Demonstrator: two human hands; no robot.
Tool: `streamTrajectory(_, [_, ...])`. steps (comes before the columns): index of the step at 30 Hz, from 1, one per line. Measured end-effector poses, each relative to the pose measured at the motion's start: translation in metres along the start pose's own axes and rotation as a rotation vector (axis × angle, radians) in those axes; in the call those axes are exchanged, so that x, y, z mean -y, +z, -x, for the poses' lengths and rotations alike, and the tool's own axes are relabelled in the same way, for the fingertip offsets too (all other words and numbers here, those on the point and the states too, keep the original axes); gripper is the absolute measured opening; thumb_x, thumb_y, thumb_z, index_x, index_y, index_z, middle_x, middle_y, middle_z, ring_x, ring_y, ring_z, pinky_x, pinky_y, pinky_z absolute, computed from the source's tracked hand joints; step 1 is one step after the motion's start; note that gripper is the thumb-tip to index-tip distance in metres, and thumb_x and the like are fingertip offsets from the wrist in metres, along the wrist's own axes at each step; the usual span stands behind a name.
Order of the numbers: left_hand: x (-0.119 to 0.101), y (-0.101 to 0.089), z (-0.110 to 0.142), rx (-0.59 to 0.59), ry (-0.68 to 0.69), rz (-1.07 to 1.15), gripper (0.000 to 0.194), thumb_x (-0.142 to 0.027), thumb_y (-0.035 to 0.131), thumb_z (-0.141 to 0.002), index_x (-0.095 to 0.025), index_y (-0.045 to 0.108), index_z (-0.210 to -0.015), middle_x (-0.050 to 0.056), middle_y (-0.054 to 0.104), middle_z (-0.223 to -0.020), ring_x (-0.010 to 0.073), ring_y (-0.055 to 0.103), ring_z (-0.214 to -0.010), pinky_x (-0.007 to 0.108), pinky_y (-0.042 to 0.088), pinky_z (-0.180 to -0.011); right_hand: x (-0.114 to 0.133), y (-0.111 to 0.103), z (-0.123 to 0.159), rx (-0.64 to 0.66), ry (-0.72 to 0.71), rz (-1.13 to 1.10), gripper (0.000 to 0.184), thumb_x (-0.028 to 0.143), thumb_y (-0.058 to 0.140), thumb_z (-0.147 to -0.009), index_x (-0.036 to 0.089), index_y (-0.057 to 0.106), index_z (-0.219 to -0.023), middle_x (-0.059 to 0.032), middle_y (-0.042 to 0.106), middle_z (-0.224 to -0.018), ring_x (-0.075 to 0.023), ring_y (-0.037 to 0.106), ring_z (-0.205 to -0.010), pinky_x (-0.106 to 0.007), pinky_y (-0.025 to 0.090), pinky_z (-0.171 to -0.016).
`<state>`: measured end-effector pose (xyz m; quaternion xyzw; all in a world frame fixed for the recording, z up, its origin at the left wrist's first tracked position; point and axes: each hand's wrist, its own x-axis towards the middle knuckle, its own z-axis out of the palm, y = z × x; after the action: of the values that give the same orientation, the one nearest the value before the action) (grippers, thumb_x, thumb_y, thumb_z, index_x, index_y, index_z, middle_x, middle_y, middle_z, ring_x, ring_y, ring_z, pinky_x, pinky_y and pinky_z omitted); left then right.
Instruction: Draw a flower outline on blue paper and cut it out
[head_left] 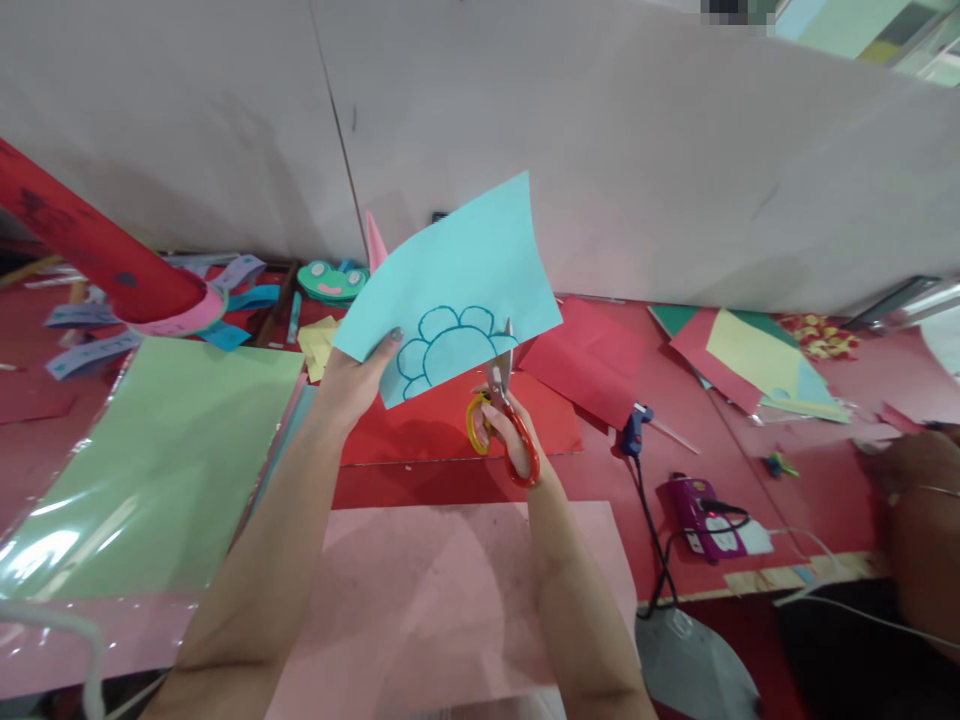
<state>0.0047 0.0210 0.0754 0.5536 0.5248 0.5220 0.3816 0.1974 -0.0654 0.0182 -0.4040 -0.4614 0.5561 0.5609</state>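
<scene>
My left hand (356, 385) grips a light blue sheet of paper (465, 265) by its left side, thumb on top. A flower outline in dark teal runs along the sheet's lower edge. My right hand (514, 430) holds scissors (499, 375) with one red and one yellow handle loop. Their blades point away from me at the sheet's lower edge, beside the rightmost drawn petal; one blade tip shows over the paper. Beneath both hands lie red sheets (457, 425) and a pale pink sheet (427, 600).
A red post (97, 240) ringed with paper strips rises at left, near a green sheet in plastic (172, 450). A green frog-face cutout (330, 282) lies behind. To the right are a glue gun (636, 430), a purple power strip (705, 515), coloured sheets (757, 360) and another person's arm (926, 530).
</scene>
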Motion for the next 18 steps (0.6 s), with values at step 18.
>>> streamTrajectory(18, [-0.021,0.017,0.019,0.098,0.202,-0.095,0.032,-0.043,0.067,-0.075,-0.019,0.066,-0.096,0.006,0.072,-0.081,0.0284,0.068,-0.094,0.036,0.055,-0.089,0.002,0.0,0.0,-0.152,-0.033,0.091,0.028,0.046,0.058,-0.088,0.024,0.056,-0.104,0.0061,0.042,-0.059,-0.0098,0.041,-0.048,-0.026,0.034,-0.051])
